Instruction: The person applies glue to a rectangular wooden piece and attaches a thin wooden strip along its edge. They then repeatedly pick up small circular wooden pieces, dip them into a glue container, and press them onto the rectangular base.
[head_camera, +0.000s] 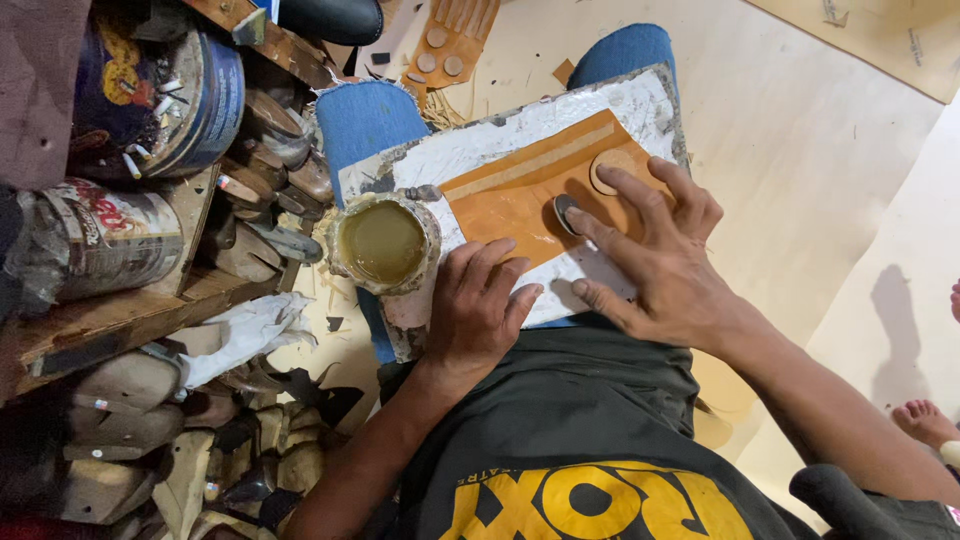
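Sitting with white work board (470, 150) lying across knees. Orange leather sheet (510, 200) lying on board, right of centre. Glue-filled tin (382, 242) standing at board's left edge. Right hand (665, 262) pressing down spread-fingered, gripping nothing, fingertips on sheet beside small dark oval piece (566, 212). Left hand (478, 305) resting loosely curled on board's near edge, touching sheet's corner, just right of tin.

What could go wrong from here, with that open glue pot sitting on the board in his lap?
The open glue pot sits at the board's edge beside the left hand; a knee shift might tip it. The right hand presses a small disc onto the orange leather sheet; sliding fingers could misplace it.
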